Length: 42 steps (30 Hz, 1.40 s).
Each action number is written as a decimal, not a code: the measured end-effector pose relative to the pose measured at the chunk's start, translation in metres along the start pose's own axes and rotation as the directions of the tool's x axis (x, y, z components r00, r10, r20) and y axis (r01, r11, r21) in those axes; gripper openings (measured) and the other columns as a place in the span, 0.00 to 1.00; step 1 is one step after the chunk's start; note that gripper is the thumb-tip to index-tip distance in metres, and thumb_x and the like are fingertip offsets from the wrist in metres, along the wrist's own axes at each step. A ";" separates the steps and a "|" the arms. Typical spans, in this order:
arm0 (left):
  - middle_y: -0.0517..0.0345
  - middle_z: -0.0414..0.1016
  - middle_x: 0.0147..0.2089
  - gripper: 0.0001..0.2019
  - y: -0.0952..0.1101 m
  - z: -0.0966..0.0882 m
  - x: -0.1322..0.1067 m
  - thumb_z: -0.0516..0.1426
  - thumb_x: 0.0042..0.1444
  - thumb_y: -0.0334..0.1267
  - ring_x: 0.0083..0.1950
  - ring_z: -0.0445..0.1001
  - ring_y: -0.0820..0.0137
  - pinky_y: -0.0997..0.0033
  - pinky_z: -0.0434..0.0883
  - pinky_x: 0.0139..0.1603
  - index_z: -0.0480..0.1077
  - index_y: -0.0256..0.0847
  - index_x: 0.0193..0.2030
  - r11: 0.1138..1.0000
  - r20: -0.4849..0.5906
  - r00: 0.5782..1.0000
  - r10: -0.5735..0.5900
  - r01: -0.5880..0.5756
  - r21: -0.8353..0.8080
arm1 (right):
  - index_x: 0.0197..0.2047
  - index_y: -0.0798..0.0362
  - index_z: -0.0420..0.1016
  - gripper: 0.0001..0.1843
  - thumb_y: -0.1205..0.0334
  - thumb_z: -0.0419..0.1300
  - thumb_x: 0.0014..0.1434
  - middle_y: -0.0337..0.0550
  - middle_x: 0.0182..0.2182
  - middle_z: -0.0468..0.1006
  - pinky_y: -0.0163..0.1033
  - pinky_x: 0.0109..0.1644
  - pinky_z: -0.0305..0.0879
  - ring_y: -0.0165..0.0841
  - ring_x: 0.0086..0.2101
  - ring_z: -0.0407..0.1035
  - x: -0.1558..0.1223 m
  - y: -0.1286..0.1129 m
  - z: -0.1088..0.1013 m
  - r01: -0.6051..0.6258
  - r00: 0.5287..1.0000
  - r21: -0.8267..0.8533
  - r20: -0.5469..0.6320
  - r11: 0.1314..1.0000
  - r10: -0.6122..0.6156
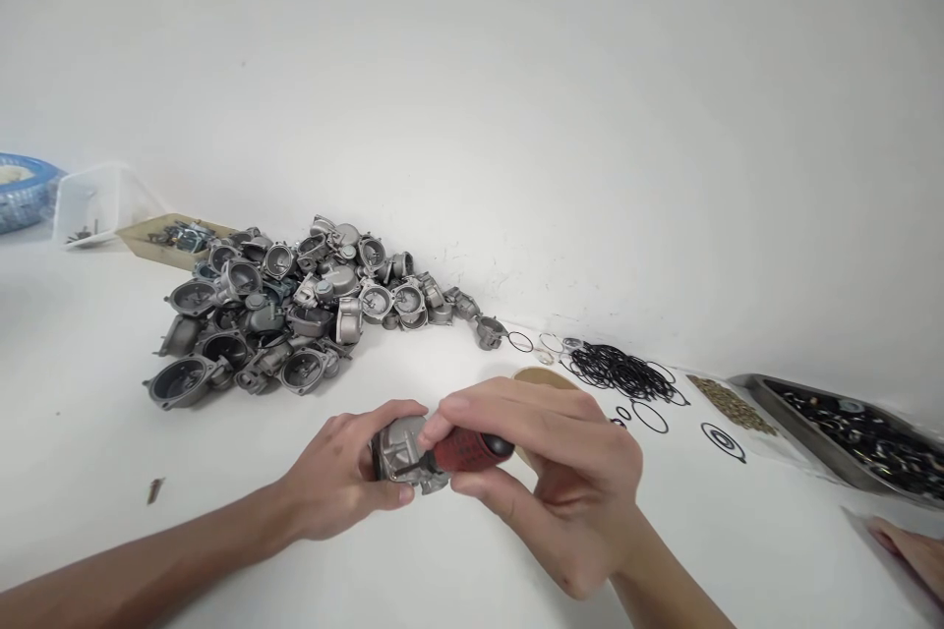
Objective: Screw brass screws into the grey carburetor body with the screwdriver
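**Fingers closed on a metal part and a red-handled screwdriver**

Fingers [383, 491] of the left hand [335, 477] are wrapped around a small grey metal casting [402, 452], which is held just above the white bench [74, 393], near its front edge. A screwdriver [472, 450] with a red textured handle is gripped by the right hand [560, 482], thumb below and fingertips on top, and its dark shaft is pointed left into the casting. Both hands are closed on what they hold, and they are touching each other around the part.

Behind the hands, a pile of similar grey castings [295, 305] is heaped against the white wall. To the right of the pile, black rubber O-rings [619, 371] are scattered in a loose tangle, with a patch of small brass-coloured pieces [730, 405] beyond them and a metal tray [803, 442] of dark parts at the far right. A round tan disc [542, 377] is partly hidden behind the right hand. Another person's fingers [911, 550] are seen at the lower right edge.
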State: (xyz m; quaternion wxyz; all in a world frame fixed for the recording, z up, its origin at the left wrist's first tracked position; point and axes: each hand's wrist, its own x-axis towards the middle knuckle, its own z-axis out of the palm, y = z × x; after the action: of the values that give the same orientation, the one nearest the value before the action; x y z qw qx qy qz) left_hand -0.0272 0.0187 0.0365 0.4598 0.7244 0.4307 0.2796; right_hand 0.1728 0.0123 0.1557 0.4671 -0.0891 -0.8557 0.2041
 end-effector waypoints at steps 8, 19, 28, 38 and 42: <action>0.64 0.82 0.39 0.31 -0.012 0.005 0.001 0.63 0.58 0.48 0.32 0.75 0.64 0.65 0.73 0.44 0.68 0.53 0.69 0.987 -0.022 0.996 0.083 -0.079 0.142 | 0.73 0.50 0.68 0.34 0.76 0.63 0.67 0.51 0.60 0.80 0.51 0.64 0.76 0.40 0.58 0.77 -0.004 0.008 0.001 -0.069 0.996 -0.115 0.055 0.991 0.075; 0.65 0.81 0.37 0.30 -0.012 0.004 0.002 0.63 0.60 0.47 0.31 0.76 0.63 0.66 0.71 0.41 0.65 0.54 0.69 0.971 -0.017 0.991 0.131 -0.125 0.204 | 0.70 0.49 0.72 0.32 0.77 0.62 0.64 0.47 0.44 0.81 0.48 0.47 0.79 0.36 0.41 0.77 -0.004 0.009 0.006 -0.080 0.997 -0.056 -0.016 0.995 0.079; 0.62 0.82 0.39 0.29 -0.012 0.008 0.003 0.63 0.61 0.50 0.36 0.80 0.58 0.61 0.71 0.45 0.63 0.50 0.66 0.961 -0.054 0.993 0.107 -0.089 0.264 | 0.64 0.47 0.76 0.27 0.74 0.65 0.64 0.41 0.37 0.82 0.43 0.39 0.74 0.34 0.35 0.74 -0.001 0.010 -0.001 -0.094 0.995 -0.168 -0.044 0.981 0.088; 0.56 0.84 0.54 0.28 -0.022 -0.007 0.010 0.66 0.53 0.48 0.52 0.81 0.53 0.60 0.74 0.52 0.70 0.49 0.61 0.947 -0.113 0.981 0.155 -0.116 0.300 | 0.48 0.49 0.75 0.09 0.64 0.68 0.66 0.39 0.34 0.79 0.32 0.30 0.74 0.29 0.29 0.74 -0.009 -0.001 -0.024 -0.372 0.928 -0.254 -0.073 0.893 0.365; 0.51 0.84 0.57 0.31 -0.026 -0.008 0.011 0.68 0.48 0.47 0.56 0.81 0.50 0.55 0.75 0.59 0.73 0.46 0.61 0.909 -0.109 0.961 0.255 -0.200 0.365 | 0.36 0.51 0.74 0.11 0.55 0.67 0.69 0.36 0.24 0.71 0.31 0.21 0.60 0.27 0.22 0.62 -0.042 0.004 -0.042 -0.521 0.846 -0.371 -0.103 0.769 0.524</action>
State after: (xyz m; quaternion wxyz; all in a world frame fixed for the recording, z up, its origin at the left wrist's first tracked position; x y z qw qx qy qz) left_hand -0.0378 0.0368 0.0164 0.2530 0.8162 0.4203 0.3051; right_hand 0.2301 0.0126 0.1422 0.3621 -0.4126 -0.8216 0.1541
